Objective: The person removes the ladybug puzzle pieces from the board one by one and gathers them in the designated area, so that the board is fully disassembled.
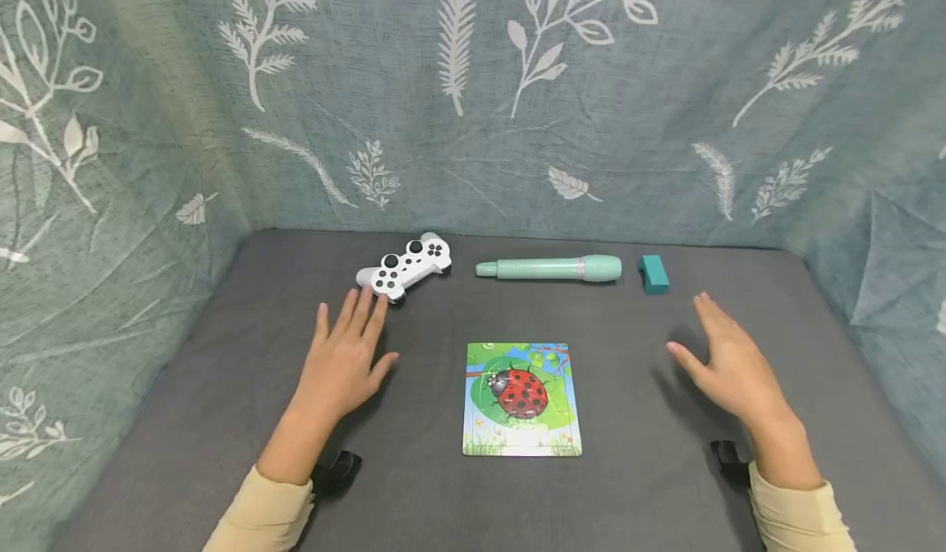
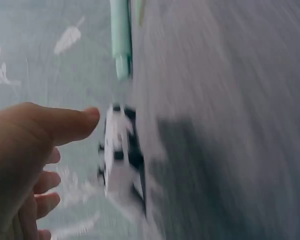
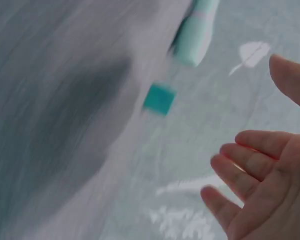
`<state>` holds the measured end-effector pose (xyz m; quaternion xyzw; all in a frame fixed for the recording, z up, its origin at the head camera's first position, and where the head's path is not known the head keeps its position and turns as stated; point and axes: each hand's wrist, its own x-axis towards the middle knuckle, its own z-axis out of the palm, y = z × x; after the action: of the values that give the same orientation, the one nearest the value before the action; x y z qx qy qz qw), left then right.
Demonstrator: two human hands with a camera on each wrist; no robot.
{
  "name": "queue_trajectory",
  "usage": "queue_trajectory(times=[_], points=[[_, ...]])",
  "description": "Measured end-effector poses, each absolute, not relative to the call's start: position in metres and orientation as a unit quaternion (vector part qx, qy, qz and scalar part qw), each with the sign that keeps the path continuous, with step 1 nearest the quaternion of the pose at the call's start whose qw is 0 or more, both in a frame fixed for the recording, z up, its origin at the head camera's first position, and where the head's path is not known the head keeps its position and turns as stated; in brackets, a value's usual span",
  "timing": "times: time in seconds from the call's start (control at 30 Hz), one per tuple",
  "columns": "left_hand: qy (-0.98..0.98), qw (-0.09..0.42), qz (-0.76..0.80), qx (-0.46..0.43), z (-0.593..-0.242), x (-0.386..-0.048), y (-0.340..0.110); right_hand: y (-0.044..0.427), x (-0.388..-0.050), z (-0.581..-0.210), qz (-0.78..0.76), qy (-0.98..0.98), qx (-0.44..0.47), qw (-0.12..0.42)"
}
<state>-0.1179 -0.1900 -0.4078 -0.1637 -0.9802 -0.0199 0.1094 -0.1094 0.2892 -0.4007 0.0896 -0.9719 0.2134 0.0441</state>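
Note:
My left hand (image 1: 340, 365) is spread with straight fingers above the left of the table, its fingertips close to a white game controller (image 1: 408, 266) in the head view. Whether they touch it there cannot be told, but the left wrist view shows the thumb apart from the controller (image 2: 121, 160). On the right, my right hand (image 1: 732, 363) hovers with fingers extended and holds nothing. Nearest to it lies a small teal block (image 1: 654, 274) with a notch in one side. Between the hands lies a square ladybug picture puzzle (image 1: 521, 400), its pieces fitted together.
A pale green, thick marker-like tube (image 1: 547, 269) lies lengthwise at the back, between controller and block. The table has a dark grey cover (image 1: 414, 494). Behind it and at both sides hangs a blue-green leaf-patterned cloth (image 1: 414, 166).

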Motion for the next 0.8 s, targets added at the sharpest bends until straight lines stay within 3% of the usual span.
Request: queue_trajectory(times=[0.23, 0.43, 0.63, 0.8], points=[[-0.954, 0.092, -0.100, -0.268, -0.403, -0.131, -0.136, 0.242, -0.124, -0.404, 0.278, -0.950, 0.138, 0.042], [-0.922, 0.010, -0.180, -0.344, -0.410, -0.135, -0.087, 0.201, -0.135, -0.417, 0.339, -0.921, 0.188, -0.036], [-0.902, -0.066, -0.236, -0.356, -0.427, -0.133, -0.064, 0.181, -0.137, -0.428, 0.376, -0.896, 0.217, -0.098], [-0.885, -0.087, -0.294, -0.350, -0.438, -0.130, -0.060, 0.177, -0.137, -0.434, 0.353, -0.897, 0.245, -0.102]])
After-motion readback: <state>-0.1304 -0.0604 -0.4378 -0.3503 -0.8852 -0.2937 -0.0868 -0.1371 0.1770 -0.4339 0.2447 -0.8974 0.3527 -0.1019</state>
